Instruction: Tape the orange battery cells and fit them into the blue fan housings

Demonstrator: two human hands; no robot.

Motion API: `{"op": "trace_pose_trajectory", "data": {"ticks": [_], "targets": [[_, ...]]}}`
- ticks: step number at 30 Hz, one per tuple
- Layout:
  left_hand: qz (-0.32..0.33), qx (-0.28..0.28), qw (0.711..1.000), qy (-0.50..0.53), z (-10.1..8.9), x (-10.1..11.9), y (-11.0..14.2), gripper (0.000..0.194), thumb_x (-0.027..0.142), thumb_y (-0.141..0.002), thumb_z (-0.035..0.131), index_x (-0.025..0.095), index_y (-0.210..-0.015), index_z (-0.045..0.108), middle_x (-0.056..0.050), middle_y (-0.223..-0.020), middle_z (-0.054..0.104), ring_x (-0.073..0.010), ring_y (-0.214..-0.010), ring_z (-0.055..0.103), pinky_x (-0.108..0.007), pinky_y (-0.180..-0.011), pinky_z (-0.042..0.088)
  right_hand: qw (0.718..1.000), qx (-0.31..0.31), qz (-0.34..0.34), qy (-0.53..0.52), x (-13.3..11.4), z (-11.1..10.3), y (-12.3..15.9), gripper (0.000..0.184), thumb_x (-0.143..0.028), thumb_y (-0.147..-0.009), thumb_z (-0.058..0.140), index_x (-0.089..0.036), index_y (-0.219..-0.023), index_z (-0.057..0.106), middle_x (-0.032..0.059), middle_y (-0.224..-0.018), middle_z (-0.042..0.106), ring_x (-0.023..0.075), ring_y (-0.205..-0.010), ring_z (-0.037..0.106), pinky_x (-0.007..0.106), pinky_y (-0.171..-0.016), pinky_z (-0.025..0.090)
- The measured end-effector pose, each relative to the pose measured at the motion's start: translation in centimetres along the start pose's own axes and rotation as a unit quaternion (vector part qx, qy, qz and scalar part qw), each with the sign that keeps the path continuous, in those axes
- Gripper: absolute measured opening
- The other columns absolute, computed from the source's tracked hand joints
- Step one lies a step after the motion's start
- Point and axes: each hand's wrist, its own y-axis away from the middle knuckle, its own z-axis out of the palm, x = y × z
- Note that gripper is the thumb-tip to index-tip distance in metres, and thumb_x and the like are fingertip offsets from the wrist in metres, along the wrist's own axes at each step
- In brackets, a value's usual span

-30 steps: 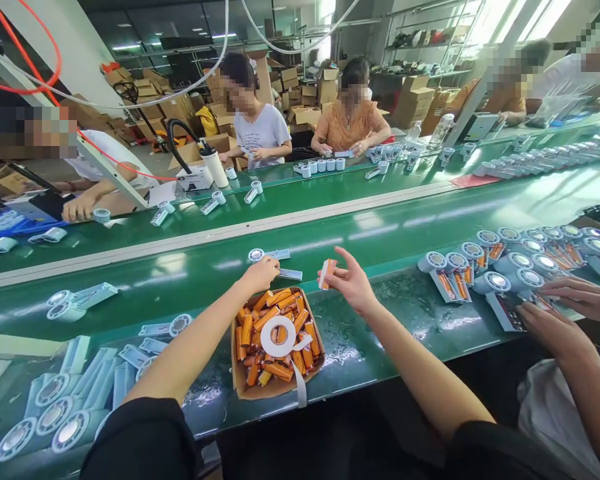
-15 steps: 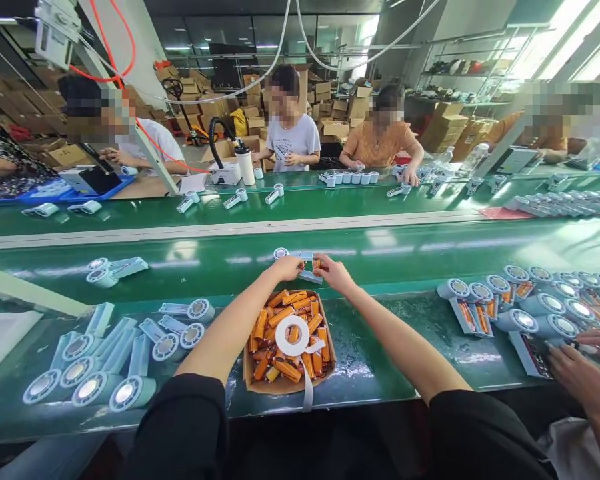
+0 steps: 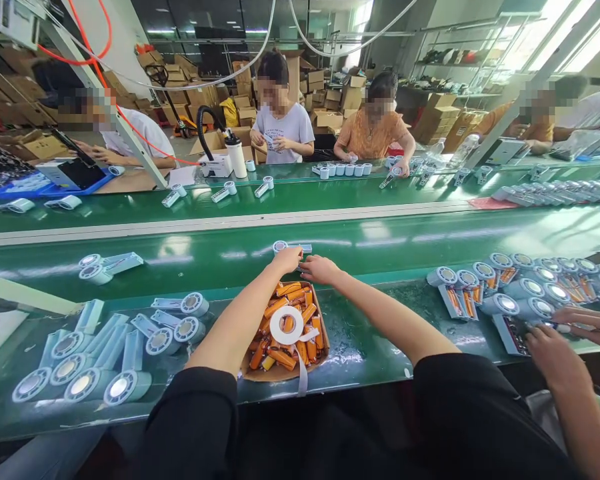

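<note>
Fingers of both hands (image 3: 304, 260) meet over a blue housing (image 3: 305, 249).

Above the green belt (image 3: 220, 268), a hand can pass between the paired housings (image 3: 95, 273) and the single housing (image 3: 280, 247). The counter (image 3: 370, 333) has room to the right of the box (image 3: 286, 377), but the right forearm (image 3: 393, 313) crosses over it. Farther right, crowded housings (image 3: 500, 305) and a co-worker's hands (image 3: 555, 357) block the way. At left, the grouped housings (image 3: 93, 385) are obstacles.
</note>
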Motion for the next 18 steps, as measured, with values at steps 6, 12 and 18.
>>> {"op": "trace_pose_trajectory", "data": {"ticks": [6, 12, 18], "targets": [[0.035, 0.088, 0.994, 0.060, -1.4, 1.1, 6.2, 0.032, 0.028, -0.102, 0.059, 0.017, -0.132, 0.063, -0.013, -0.133, 0.069, -0.0247, -0.123, 0.064, -0.040, -0.109, 0.050, 1.000, 0.026, 0.007, -0.007, 2.6, -1.6, 1.5, 0.032, -0.025, -0.100, 0.065, -0.027, -0.129, 0.077, 0.0084, -0.124, 0.079, 0.0262, -0.113, 0.073, 0.033, -0.097, 0.053], [0.301, 0.099, 0.948, -0.008, 0.9, -2.2, 21.4, 0.036, 0.041, -0.091, 0.077, 0.024, -0.123, 0.072, -0.009, -0.142, 0.067, -0.0307, -0.135, 0.056, -0.050, -0.115, 0.048, 0.988, 0.128, 0.079, -0.027, 4.7, -2.6, 7.5, 0.032, -0.026, -0.099, 0.061, -0.021, -0.125, 0.080, 0.0149, -0.129, 0.077, 0.0317, -0.122, 0.070, 0.045, -0.107, 0.051], [0.254, 0.311, 0.911, -0.091, 2.9, -3.8, 27.9, 0.029, 0.012, -0.098, 0.060, 0.016, -0.125, 0.066, -0.013, -0.126, 0.072, -0.0314, -0.135, 0.053, -0.049, -0.109, 0.055, 0.912, 0.081, 0.039, -0.399, -6.4, -2.3, 14.6, 0.052, -0.057, -0.102, 0.055, -0.016, -0.125, 0.077, 0.0034, -0.077, 0.073, 0.0178, -0.065, 0.063, 0.029, -0.062, 0.051]]}}
